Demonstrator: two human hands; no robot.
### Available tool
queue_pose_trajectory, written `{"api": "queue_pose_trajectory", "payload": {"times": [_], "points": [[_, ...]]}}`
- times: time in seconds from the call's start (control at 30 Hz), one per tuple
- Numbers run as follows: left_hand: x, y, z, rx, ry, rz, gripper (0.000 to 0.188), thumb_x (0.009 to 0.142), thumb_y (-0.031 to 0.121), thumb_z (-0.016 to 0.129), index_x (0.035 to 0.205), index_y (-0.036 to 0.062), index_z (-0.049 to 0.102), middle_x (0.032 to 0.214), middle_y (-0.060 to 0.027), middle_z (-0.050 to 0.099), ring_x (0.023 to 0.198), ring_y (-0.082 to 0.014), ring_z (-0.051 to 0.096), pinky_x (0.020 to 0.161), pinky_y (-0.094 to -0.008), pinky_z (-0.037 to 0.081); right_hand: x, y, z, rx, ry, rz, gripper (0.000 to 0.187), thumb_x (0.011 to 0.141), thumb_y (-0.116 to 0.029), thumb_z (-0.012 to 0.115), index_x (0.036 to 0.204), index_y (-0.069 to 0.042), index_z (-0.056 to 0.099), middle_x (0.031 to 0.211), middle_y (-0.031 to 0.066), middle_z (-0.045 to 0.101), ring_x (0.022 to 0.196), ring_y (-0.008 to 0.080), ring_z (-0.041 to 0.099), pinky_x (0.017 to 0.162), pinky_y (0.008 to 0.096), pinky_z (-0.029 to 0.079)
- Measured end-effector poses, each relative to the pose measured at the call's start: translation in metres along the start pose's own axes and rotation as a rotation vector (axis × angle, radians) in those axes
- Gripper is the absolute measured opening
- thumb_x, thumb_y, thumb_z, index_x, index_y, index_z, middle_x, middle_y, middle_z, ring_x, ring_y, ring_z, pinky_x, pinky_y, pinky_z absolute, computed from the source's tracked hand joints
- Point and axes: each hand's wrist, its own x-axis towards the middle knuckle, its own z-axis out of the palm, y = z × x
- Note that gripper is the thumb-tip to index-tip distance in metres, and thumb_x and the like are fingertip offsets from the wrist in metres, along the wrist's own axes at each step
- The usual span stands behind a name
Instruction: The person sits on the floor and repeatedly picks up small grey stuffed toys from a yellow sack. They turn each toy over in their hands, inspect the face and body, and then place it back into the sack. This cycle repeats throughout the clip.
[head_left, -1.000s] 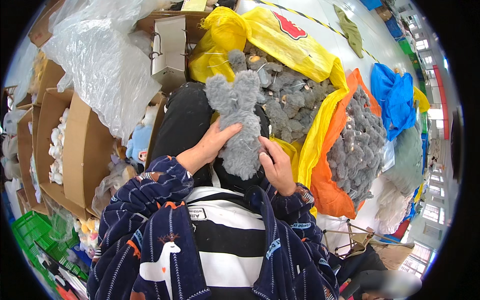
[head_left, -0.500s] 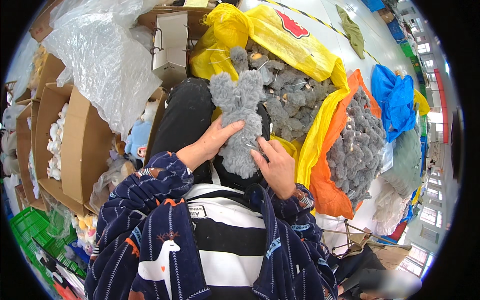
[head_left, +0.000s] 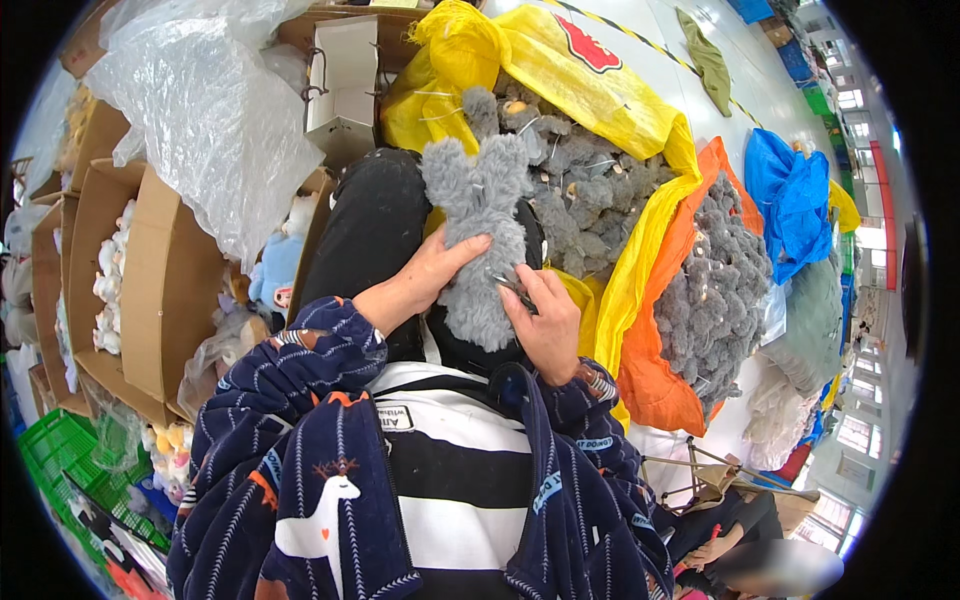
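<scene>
A grey fluffy plush toy piece (head_left: 484, 215) with two ear-like lobes lies over my lap, lobes pointing away from me. My left hand (head_left: 440, 268) is closed on its left side, thumb pressed across the fur. Against the lower right of the plush is my right hand (head_left: 545, 320), its fingers closed around a small dark metal tool (head_left: 518, 292) with a thin tip touching the fur. The tool's kind is mostly hidden by the fingers.
Beyond my knees, a yellow sack (head_left: 655, 125) holds many similar grey plush pieces. An orange sack (head_left: 660, 385) of more stands to the right. Cardboard boxes (head_left: 155, 290) with plush toys and clear plastic sheeting (head_left: 200, 110) are at left. Another person's hand (head_left: 705, 550) shows at lower right.
The small metal tool now shows in my right hand, which has shifted slightly left. The plush and my left hand have barely moved. Another person's hand has come into view at lower right.
</scene>
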Motion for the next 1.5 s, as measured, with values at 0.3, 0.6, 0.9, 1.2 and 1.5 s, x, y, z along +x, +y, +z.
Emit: {"api": "queue_pose_trajectory", "payload": {"times": [0.3,0.6,0.9,1.2,1.5], "points": [[0.002,-0.002,-0.002,0.023,-0.007,-0.027,0.046,0.085,0.027,0.055,0.123,0.0043,0.041,0.115,-0.006,0.051,0.104,-0.0155,0.049,0.089,-0.0312,0.04,-0.006,0.012,0.002,1.238,0.001,0.548,0.025,0.082,-0.006,0.058,0.105,0.003,0.058,0.077,-0.0043,0.054,0.066,0.0055,0.048,0.057,0.0208,0.04],[0.001,-0.001,0.0,-0.003,-0.015,-0.062,0.047,0.084,0.027,0.056,0.123,0.0043,0.041,0.114,-0.0063,0.052,0.103,-0.0153,0.051,0.087,-0.0308,0.042,-0.002,0.013,-0.017,0.046,-0.05,-0.047,0.021,0.073,-0.009,0.066,0.092,-0.003,0.061,0.073,0.0101,0.056,0.064,0.0246,0.056,0.055,0.0284,0.044],[-0.001,0.001,0.001,-0.006,-0.024,-0.062,0.047,0.084,0.027,0.056,0.123,0.0047,0.04,0.112,-0.0058,0.053,0.1,-0.0147,0.052,0.085,-0.03,0.043,0.01,0.01,-0.017,-0.174,-0.119,-0.26,0.021,0.072,-0.015,0.065,0.091,-0.006,0.059,0.072,0.0055,0.053,0.064,0.0218,0.054,0.054,0.0306,0.043],[0.0,-0.001,-0.001,0.007,0.003,-0.069,0.047,0.084,0.028,0.056,0.123,0.0046,0.041,0.113,-0.0059,0.052,0.103,-0.015,0.05,0.088,-0.0303,0.041,0.019,0.006,-0.017,-0.193,-0.145,-0.315,0.017,0.071,-0.014,0.065,0.086,-0.007,0.058,0.068,0.0045,0.049,0.06,0.0218,0.051,0.052,0.032,0.042],[0.0,0.001,-0.001,0.034,-0.002,-0.059,0.049,0.085,0.028,0.056,0.124,0.0047,0.039,0.113,-0.0056,0.052,0.102,-0.0143,0.05,0.087,-0.0298,0.041,0.012,0.008,-0.004,0.554,-0.178,0.2,0.025,0.073,-0.009,0.066,0.095,-0.004,0.058,0.08,0.0096,0.056,0.07,0.0194,0.059,0.06,0.0245,0.046]]}}
